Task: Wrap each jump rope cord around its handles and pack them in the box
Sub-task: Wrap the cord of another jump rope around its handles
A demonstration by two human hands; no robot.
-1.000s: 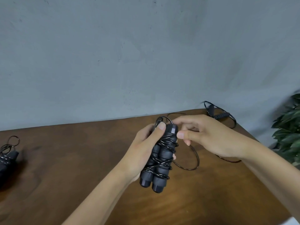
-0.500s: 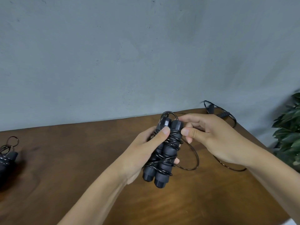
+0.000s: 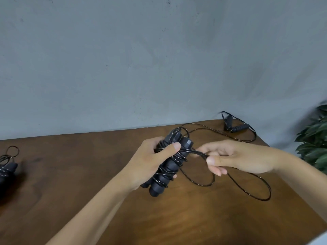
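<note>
My left hand (image 3: pixel 152 160) grips a pair of black jump rope handles (image 3: pixel 169 167) held side by side, tilted, with thin black cord wound around them several times. My thumb presses the cord near the top of the handles. My right hand (image 3: pixel 230 158) pinches a doubled length of the same cord (image 3: pixel 198 153) just right of the handles and holds it taut. The loose cord loops (image 3: pixel 247 187) trail down onto the brown wooden table (image 3: pixel 88 183). No box is in view.
A second jump rope (image 3: pixel 238 129), unwound, lies at the table's far right corner by the grey wall. A wound rope bundle (image 3: pixel 7 171) sits at the left edge. A green plant (image 3: pixel 315 138) stands to the right, past the table edge.
My right hand has pulled away from the handle tops to the right, drawing a doubled strand of cord out taut. The loose loops on the table have spread wider.
</note>
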